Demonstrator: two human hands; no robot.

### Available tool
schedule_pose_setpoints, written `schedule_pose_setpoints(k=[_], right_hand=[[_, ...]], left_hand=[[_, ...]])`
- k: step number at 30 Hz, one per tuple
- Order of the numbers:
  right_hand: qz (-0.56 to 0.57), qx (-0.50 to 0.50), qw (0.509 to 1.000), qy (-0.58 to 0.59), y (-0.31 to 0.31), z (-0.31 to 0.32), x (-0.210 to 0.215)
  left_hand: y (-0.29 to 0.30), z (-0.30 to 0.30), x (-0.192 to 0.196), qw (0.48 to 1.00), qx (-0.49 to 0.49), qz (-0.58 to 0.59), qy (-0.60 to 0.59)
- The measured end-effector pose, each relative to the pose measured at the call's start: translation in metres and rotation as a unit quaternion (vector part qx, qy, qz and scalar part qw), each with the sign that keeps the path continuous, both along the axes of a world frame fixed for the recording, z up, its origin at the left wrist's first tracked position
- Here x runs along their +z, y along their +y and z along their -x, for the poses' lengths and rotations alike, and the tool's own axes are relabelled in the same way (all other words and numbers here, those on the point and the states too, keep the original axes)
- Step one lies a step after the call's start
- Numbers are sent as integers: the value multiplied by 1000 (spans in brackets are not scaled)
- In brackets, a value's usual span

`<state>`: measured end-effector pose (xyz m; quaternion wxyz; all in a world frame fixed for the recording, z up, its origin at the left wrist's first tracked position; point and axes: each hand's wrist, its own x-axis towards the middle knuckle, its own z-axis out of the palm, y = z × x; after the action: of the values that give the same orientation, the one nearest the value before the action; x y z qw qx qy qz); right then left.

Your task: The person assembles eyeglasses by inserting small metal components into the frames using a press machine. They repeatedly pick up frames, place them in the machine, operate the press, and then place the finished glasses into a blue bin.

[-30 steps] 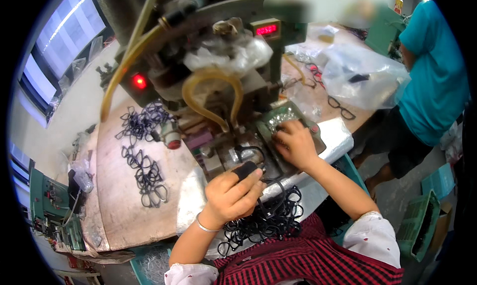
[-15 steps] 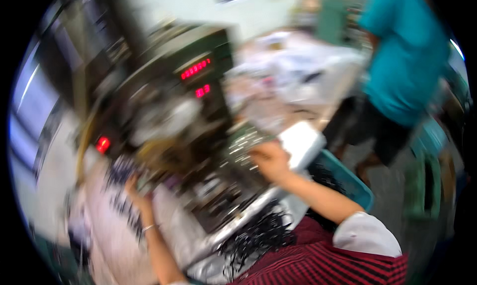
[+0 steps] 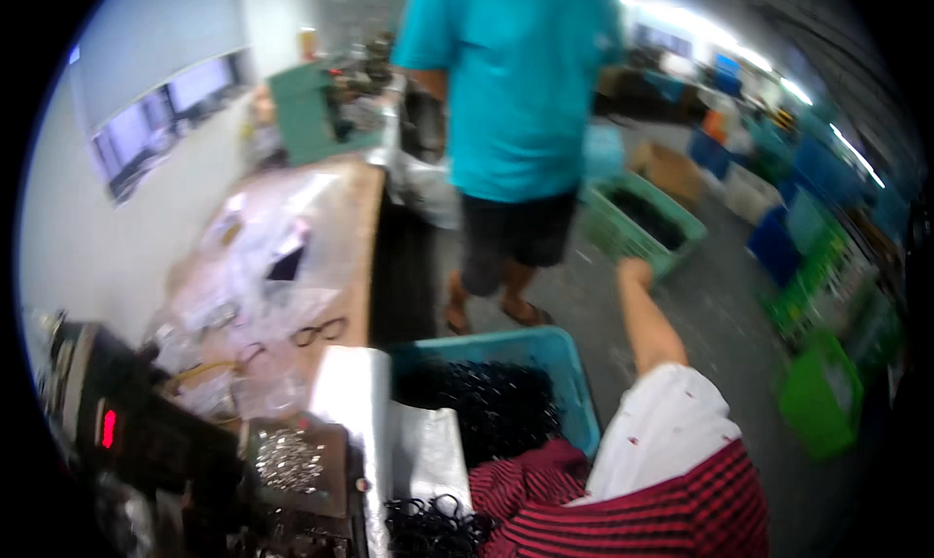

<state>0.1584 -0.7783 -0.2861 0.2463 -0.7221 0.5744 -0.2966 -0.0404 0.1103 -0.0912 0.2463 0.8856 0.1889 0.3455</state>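
Head view. Right hand point(image 3: 635, 271) overlaps the green crate point(image 3: 611, 230), contact uncertain; its grip cannot be told. Left hand: out of view. Black frames point(image 3: 438, 527) lie heaped at lower centre. Apparent step: reaching; next would call for sure finger placement.

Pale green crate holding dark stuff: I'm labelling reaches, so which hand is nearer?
Right, as far as shows: the right hand overlaps the crate at its near edge in the image, contact unclear; the left hand is out of view.
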Motion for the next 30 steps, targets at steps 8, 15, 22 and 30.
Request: schedule_pose_setpoints(k=[8, 15, 22, 30], right_hand=[[-63, 440, 874, -198, 176, -131, -6], [159, 495, 838, -167, 293, -273, 250], [-56, 747, 600, -280, 484, -128, 274], [-232, 866, 359, -261, 630, 51, 273]], left_hand=[[-55, 14, 24, 984, -25, 154, -83], [-81, 21, 49, 944, -23, 272, -183], [-78, 88, 62, 905, 116, 225, -343], [-147, 62, 61, 932, -270, 221, -103]])
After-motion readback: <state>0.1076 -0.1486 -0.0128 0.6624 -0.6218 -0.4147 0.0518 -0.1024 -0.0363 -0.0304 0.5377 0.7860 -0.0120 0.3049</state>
